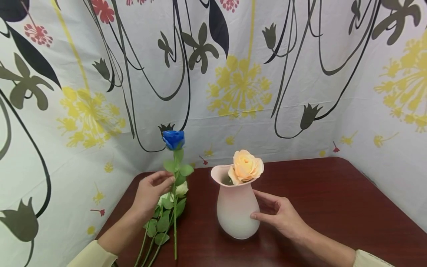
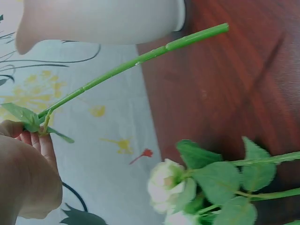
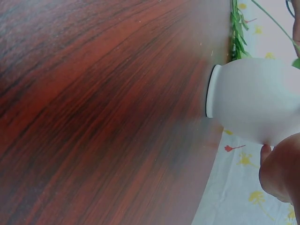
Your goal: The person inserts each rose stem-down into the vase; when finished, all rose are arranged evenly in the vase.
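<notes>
A blue rose stands upright in my left hand, which pinches its green stem just under the leaves. The stem's lower end hangs free above the table in the left wrist view. Right of it, a pale pink-and-white vase sits on the table. One peach rose leans out over the vase's flared rim, its stem hidden inside. My right hand holds the vase's right side, thumb on the front and fingers partly hidden behind it.
White roses with leafy stems lie on the table to the left, beneath the blue rose. The dark red-brown wooden table has rounded back corners. A flower-printed cloth hangs around its back and sides.
</notes>
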Motion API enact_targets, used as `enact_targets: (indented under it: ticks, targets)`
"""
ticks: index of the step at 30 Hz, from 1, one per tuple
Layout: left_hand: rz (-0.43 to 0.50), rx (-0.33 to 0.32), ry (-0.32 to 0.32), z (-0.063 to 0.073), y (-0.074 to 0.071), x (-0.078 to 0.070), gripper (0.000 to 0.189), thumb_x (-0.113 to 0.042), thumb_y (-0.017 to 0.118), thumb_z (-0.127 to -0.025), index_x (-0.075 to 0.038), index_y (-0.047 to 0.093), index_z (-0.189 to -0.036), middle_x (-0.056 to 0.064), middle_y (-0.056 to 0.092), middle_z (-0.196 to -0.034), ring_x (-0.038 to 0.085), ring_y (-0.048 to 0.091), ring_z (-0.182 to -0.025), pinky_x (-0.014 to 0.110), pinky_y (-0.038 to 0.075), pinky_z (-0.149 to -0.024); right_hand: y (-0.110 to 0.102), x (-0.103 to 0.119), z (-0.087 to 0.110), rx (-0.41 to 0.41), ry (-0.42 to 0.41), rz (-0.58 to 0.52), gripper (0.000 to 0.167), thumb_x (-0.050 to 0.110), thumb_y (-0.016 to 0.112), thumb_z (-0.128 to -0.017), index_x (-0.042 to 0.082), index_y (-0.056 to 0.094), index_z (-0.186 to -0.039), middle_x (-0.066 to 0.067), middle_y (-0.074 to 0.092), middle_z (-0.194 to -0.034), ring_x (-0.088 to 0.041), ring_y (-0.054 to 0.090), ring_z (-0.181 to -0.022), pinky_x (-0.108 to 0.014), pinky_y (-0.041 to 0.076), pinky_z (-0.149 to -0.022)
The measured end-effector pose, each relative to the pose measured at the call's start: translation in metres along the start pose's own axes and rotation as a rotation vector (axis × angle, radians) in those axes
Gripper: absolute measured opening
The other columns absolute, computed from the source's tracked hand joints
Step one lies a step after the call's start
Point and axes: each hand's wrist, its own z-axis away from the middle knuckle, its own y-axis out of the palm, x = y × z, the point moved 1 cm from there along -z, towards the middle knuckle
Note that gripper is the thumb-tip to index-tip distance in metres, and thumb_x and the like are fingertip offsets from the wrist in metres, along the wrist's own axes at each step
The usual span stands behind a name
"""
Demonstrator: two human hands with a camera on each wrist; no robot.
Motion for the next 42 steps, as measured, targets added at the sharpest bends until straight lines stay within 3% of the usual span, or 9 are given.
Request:
enact_targets:
  ticks: [7, 9, 12, 15, 21, 25, 31, 42]
  targets:
    - [0.148, -0.084, 0.097, -0.005, -0.001, -0.027, 0.016, -0.011, 0.075, -0.101, -0.003, 0.073, -0.115, -0.004, 0.075, -0.097, 0.011, 0.069, -0.086, 0.026, 0.060, -0.081, 0.000, 0.000, 0.001, -0.001, 0.001, 0.001, 0.074, 0.015, 0.089, -0.088, 0.005, 0.056, -0.153, -0.017, 0.057, -0.153, -0.034, 0.064, -0.131, -0.032, 0.059, -0.097]
    - [0.228, -0.104, 0.131, -0.006, -0.001, -0.035, 0.007, -0.006, 0.073, -0.102, -0.007, 0.074, -0.108, -0.003, 0.075, -0.097, 0.011, 0.070, -0.087, 0.026, 0.060, -0.083, 0.000, 0.000, 0.001, -0.005, 0.006, 0.000, 0.074, 0.015, 0.089, -0.088, 0.006, 0.056, -0.153, -0.017, 0.057, -0.153, -0.033, 0.064, -0.131, -0.031, 0.059, -0.097]
    - [0.368, -0.132, 0.181, -0.009, 0.000, -0.049, 0.011, -0.001, 0.069, -0.103, -0.011, 0.074, -0.101, 0.000, 0.075, -0.098, 0.011, 0.072, -0.090, 0.027, 0.061, -0.087, 0.000, 0.001, 0.001, -0.008, 0.009, 0.000, 0.074, 0.015, 0.090, -0.088, 0.006, 0.057, -0.153, -0.017, 0.057, -0.153, -0.033, 0.064, -0.131, -0.032, 0.059, -0.097]
    - [0.524, -0.153, 0.223, -0.012, 0.001, -0.066, 0.014, 0.003, 0.065, -0.104, -0.008, 0.073, -0.098, 0.004, 0.075, -0.100, 0.015, 0.075, -0.091, 0.029, 0.061, -0.090, 0.000, 0.001, 0.001, -0.010, 0.013, 0.003, 0.074, 0.016, 0.090, -0.088, 0.006, 0.057, -0.153, -0.016, 0.058, -0.153, -0.034, 0.063, -0.132, -0.032, 0.059, -0.097]
    - [0.794, -0.189, 0.284, -0.015, 0.001, -0.097, 0.008, 0.005, 0.065, -0.103, -0.001, 0.069, -0.099, 0.010, 0.074, -0.099, 0.019, 0.075, -0.085, 0.030, 0.063, -0.083, -0.001, 0.001, 0.001, -0.012, 0.010, 0.011, 0.074, 0.016, 0.090, -0.087, 0.006, 0.057, -0.153, -0.016, 0.058, -0.152, -0.033, 0.063, -0.132, -0.031, 0.059, -0.097]
    - [0.919, -0.189, 0.338, -0.016, 0.002, -0.113, 0.004, 0.005, 0.065, -0.103, 0.001, 0.064, -0.101, 0.012, 0.073, -0.099, 0.021, 0.073, -0.081, 0.029, 0.063, -0.077, -0.001, 0.000, 0.000, -0.010, 0.001, 0.008, 0.073, 0.016, 0.090, -0.088, 0.006, 0.057, -0.153, -0.016, 0.058, -0.152, -0.031, 0.064, -0.131, -0.030, 0.058, -0.097]
    - [0.989, -0.189, 0.400, -0.017, 0.008, -0.131, 0.005, 0.004, 0.068, -0.101, 0.003, 0.064, -0.104, 0.014, 0.072, -0.104, 0.023, 0.073, -0.083, 0.029, 0.064, -0.077, -0.001, -0.001, 0.001, -0.006, 0.004, 0.005, 0.073, 0.016, 0.089, -0.089, 0.006, 0.056, -0.153, -0.016, 0.058, -0.153, -0.034, 0.062, -0.133, -0.031, 0.058, -0.098]
    - [0.972, -0.172, 0.478, -0.018, 0.033, -0.144, 0.005, 0.007, 0.067, -0.100, 0.003, 0.069, -0.100, 0.015, 0.075, -0.100, 0.024, 0.076, -0.082, 0.030, 0.064, -0.075, 0.000, -0.002, 0.001, 0.000, -0.001, -0.002, 0.073, 0.017, 0.089, -0.089, 0.007, 0.056, -0.153, -0.017, 0.058, -0.153, -0.036, 0.062, -0.133, -0.029, 0.058, -0.097]
